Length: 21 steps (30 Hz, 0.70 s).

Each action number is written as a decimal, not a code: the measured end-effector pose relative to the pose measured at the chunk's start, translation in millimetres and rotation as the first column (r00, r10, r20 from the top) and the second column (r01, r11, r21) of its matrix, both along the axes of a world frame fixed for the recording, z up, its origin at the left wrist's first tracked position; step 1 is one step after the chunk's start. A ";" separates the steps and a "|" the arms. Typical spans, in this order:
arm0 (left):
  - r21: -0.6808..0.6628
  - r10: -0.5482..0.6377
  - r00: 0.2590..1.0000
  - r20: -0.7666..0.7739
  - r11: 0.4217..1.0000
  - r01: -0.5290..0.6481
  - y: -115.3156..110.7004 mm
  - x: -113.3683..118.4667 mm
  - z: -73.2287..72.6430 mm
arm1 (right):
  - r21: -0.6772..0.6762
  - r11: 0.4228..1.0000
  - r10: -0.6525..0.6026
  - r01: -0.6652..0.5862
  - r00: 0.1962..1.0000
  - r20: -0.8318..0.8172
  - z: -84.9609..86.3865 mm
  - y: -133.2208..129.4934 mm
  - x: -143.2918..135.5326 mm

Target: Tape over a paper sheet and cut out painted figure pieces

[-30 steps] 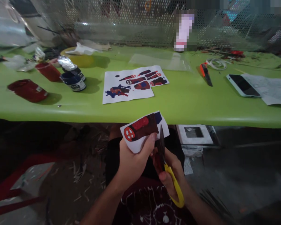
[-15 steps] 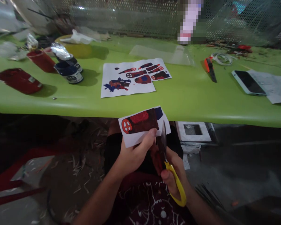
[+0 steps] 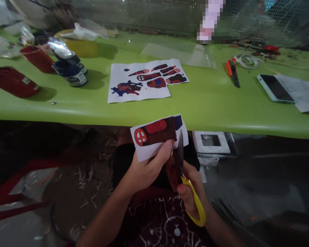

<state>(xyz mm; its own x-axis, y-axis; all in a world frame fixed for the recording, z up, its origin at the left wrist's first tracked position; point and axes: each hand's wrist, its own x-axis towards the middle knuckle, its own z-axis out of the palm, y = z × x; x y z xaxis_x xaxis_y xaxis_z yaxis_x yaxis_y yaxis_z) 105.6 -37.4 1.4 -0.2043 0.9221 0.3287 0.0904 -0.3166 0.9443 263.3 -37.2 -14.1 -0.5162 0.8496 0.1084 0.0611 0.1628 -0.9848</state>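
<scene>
Over my lap, my left hand (image 3: 150, 168) pinches a small piece of white paper (image 3: 146, 154) by its lower edge, thumb on top. A dark red and black shape with an orange-red spoked circle is painted on it, with a dark blue patch at the right. My right hand (image 3: 192, 187) grips yellow-handled scissors (image 3: 195, 202). Their dark blades point up, and the tip overlaps the paper's right part; I cannot tell whether they bite into it. On the green table beyond lies a larger white sheet (image 3: 139, 95) with several painted shapes.
Red jars (image 3: 14, 82) and a dark blue paint jar (image 3: 70, 73) stand or lie at the left. At the right are an orange-handled cutter (image 3: 232, 72), a clear tape coil (image 3: 247, 61) and a phone (image 3: 275, 88). The table's front edge (image 3: 221, 129) runs just beyond my hands.
The table and its items sit slightly differently in view, as the camera has shifted a little. Both hands keep their hold, and the scissors and paper have barely moved.
</scene>
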 end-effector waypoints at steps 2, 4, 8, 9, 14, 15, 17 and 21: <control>0.019 0.003 1.000 -0.008 1.000 -0.003 0.6 -0.3 0.6 | 0.010 1.000 0.003 -0.003 1.000 -0.002 -0.3 0.1 -0.2; 0.045 0.018 1.000 -0.026 0.999 -0.017 1.4 -0.2 1.4 | 0.019 1.000 0.009 -0.008 1.000 -0.006 -1.4 -0.1 -0.3; 0.085 0.044 0.997 -0.060 0.996 -0.039 2.5 0.1 2.0 | 0.013 1.000 0.013 -0.013 1.000 -0.017 -3.8 -1.1 -1.4; 0.091 0.043 0.997 -0.069 0.995 -0.036 2.7 0.1 2.0 | 0.016 1.000 0.012 -0.012 1.000 -0.021 -4.3 -1.5 -1.9; 0.098 0.038 0.996 -0.086 0.995 -0.030 3.0 0.0 2.3 | 0.040 0.999 0.016 -0.015 0.999 -0.028 -5.2 -3.9 -3.9; 0.100 0.042 0.996 -0.083 0.994 -0.034 3.0 0.2 2.5 | 0.042 0.999 0.009 -0.008 1.000 -0.027 -5.4 -4.7 -4.1; 0.105 0.051 0.996 -0.076 0.994 -0.043 3.1 0.9 2.9 | 0.030 0.999 -0.012 0.012 1.000 -0.018 -5.8 -6.5 -4.2; 0.102 0.049 0.996 -0.075 0.994 -0.041 3.8 2.0 3.7 | 0.019 0.999 -0.047 0.047 0.999 -0.004 -7.4 -9.2 -3.7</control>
